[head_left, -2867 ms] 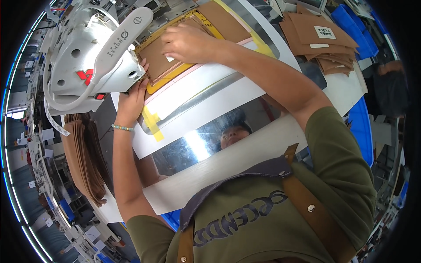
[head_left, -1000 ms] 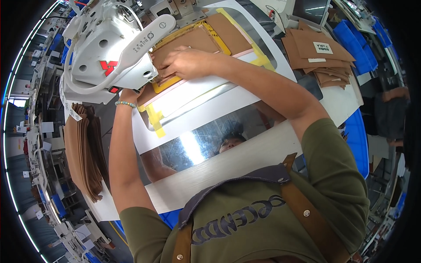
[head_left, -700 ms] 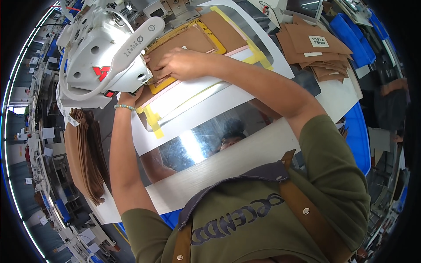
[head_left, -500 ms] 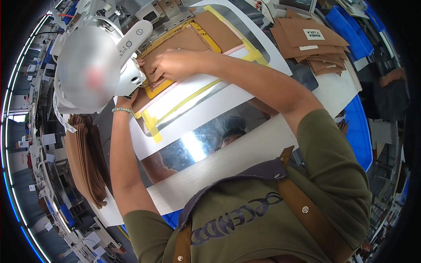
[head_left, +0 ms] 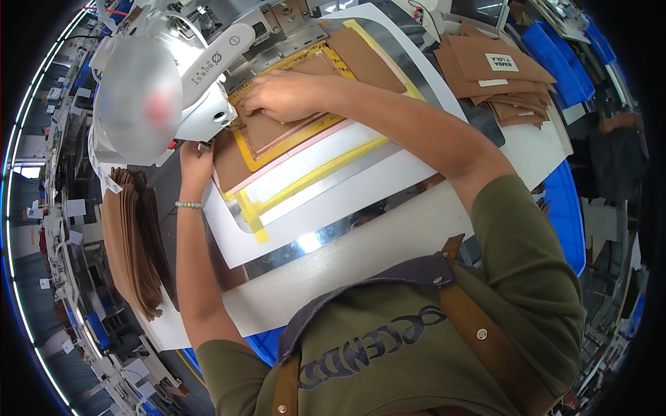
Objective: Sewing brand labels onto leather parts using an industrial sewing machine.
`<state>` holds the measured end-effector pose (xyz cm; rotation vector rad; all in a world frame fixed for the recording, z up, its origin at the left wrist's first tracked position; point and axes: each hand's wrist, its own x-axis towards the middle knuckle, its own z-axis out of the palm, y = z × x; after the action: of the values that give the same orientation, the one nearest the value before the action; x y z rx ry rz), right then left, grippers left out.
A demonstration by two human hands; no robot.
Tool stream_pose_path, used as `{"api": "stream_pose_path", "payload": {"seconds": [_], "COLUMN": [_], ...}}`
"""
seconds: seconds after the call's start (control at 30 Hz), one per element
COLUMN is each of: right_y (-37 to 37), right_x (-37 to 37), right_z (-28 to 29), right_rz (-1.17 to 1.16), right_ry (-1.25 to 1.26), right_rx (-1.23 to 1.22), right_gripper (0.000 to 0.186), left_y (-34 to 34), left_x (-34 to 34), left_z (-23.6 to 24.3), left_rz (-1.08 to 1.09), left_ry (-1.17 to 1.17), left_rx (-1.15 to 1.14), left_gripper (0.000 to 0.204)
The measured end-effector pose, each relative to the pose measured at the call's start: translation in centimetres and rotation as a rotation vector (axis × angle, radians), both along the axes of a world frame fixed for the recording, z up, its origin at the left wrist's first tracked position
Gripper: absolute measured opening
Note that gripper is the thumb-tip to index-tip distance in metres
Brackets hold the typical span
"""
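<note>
Resting on the brown panel (head_left: 260, 132), upper centre-left of frame: right hand (head_left: 281, 97), palm down, fingers bent toward the white machine head (head_left: 201, 118). Its underside is hidden; cannot tell whether the fingers pinch anything.

Left hand (head_left: 196, 163), left of centre, lies at the left end of a longer brown sheet (head_left: 364, 59), its fingers partly covered by the machine head. Cannot tell if they are spread or pinching. Beaded bracelet (head_left: 189, 205) on the left wrist.

Panel position: within the yellow frame (head_left: 260, 163), which sits tilted in view on the longer sheet; the sheet's two ends show beyond the frame. Pink strip (head_left: 298, 149) along the lower edge. Yellow tape (head_left: 250, 215) on the white sheet (head_left: 326, 201) below.

Machine: upper left, with a rounded grey arm (head_left: 218, 59); a round blurred patch covers part of the housing. Metal bracket (head_left: 288, 41) adjoins the frame's upper edge.

Surroundings: upright brown stack (head_left: 128, 243), lower left; loose brown pieces (head_left: 496, 69) piled upper right, near blue bins (head_left: 551, 55). Pale surface (head_left: 361, 249) visible below the white sheet.
</note>
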<state>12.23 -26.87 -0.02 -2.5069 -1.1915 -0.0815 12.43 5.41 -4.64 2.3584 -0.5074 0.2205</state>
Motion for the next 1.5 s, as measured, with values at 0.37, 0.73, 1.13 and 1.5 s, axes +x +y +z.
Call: {"api": "stream_pose_path", "payload": {"seconds": [0.37, 0.73, 1.13, 1.5], "right_y": [-0.7, -10.3, -13.2, -12.3], "right_x": [-2.3, -6.3, -9.6, -9.8], "right_z": [0.2, 3.9, 0.0, 1.2], "right_rz": [0.102, -0.121, -0.313, -0.330], "right_ry": [0.050, -0.017, -0.223, -0.235], "right_rx": [0.092, 0.011, -0.264, -0.293], "right_gripper": [0.030, 0.031, 0.045, 0.046], "left_y": [-2.0, -8.2, -11.2, -11.0], "left_x": [-10.6, -12.2, -11.1, -11.6], "left_z": [6.3, 7.5, 4.6, 4.6], "left_rz": [-0.138, -0.367, -0.308, -0.300], "left_ry": [-0.070, -0.149, -0.250, -0.241], "left_rx": [0.146, 0.245, 0.557, 0.577], "left_gripper": [0.026, 0.028, 0.055, 0.057]}}
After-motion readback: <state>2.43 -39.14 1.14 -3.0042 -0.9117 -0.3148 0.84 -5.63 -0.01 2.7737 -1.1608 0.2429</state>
